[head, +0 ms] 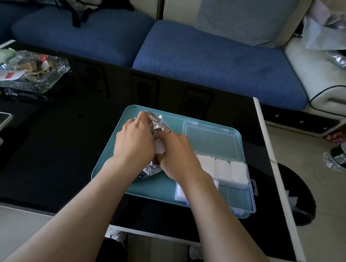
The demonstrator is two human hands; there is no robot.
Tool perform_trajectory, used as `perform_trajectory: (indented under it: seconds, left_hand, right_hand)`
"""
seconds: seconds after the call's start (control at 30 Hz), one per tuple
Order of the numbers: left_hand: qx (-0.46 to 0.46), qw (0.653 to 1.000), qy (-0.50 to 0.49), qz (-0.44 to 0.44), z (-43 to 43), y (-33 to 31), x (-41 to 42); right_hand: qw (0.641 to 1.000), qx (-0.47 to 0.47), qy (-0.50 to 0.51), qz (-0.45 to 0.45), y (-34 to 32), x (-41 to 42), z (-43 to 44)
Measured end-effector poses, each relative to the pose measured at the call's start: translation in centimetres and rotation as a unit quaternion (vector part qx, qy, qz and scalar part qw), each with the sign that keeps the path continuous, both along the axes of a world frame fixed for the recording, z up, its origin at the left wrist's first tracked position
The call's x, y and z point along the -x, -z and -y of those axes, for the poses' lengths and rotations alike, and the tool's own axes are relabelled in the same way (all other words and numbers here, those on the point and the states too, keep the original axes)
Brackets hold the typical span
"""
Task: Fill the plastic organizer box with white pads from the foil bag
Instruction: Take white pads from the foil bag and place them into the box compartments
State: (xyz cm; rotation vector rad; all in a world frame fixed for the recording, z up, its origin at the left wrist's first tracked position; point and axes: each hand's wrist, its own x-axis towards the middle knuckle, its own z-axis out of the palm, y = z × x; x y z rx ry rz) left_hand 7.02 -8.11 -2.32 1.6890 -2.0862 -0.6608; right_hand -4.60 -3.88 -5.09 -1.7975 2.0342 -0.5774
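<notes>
Far to the left of my hands sits a cut-glass dish [33, 73], ribbed and glinting, heaped with scraps of paper and wrappers. It rests on the glossy black surface [69, 146], which mirrors the room. Under both hands lies a smooth teal plastic tray [106, 167] with rounded corners. My left hand [135, 141] is curled round the foil bag [158, 124], a crinkled silver pouch that stands tilted on the tray between the two hands, its lower end showing below my wrists. At the bag's mouth a soft, square white pad [160, 148] shows, and my right hand [177, 156] is closed on it, thumb beneath; the fingertips are hidden behind the knuckles. Just right of that hand is the clear plastic organizer box [244, 196], hard-edged and rectangular, its hinged lid [211, 140] lying flat open behind it. The far row of compartments holds stacks of pads [222, 167], fluffy and white, packed side by side.
</notes>
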Motion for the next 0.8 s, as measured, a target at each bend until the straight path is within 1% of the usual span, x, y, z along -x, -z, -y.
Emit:
perform_trajectory:
  seconds: [0.1,0.17,0.27,0.37,0.43,0.5,0.67,0.8]
  left_hand:
    - [0.009,1.0,-0.006,-0.001,0.0,-0.1,0.1]
    - [0.003,1.0,-0.013,-0.004,-0.2,-0.3,0.3]
    - [-0.012,0.999,-0.039,0.008,-0.5,-0.8,0.4]
    - [-0.014,0.998,-0.051,0.022,-0.7,-1.2,0.4]
    - [-0.009,0.998,-0.051,0.022,-0.8,-1.3,0.3]
    - [-0.001,0.998,-0.052,0.018,-0.6,-1.2,0.2]
    - [-0.001,0.999,-0.05,0.004,-0.5,-1.1,0.1]
    - [0.016,0.999,-0.034,-0.007,-0.2,-0.5,0.3]
  right_hand:
    - [0.998,-0.044,-0.03,-0.02,0.0,-0.1,-0.1]
    - [0.997,-0.068,-0.027,-0.021,0.1,-0.1,-0.1]
    - [0.998,-0.068,-0.006,-0.001,0.2,0.1,0.1]
    - [0.997,-0.073,-0.002,-0.005,0.1,0.1,0.1]
    - [0.999,-0.048,0.006,-0.008,-0.2,0.2,0.1]
    - [1.0,-0.002,0.015,0.004,-0.7,0.7,0.1]
    - [0.992,0.062,0.079,0.082,-1.4,2.0,-0.4]
    - [0.968,0.102,0.163,0.16,-1.0,2.6,-0.1]
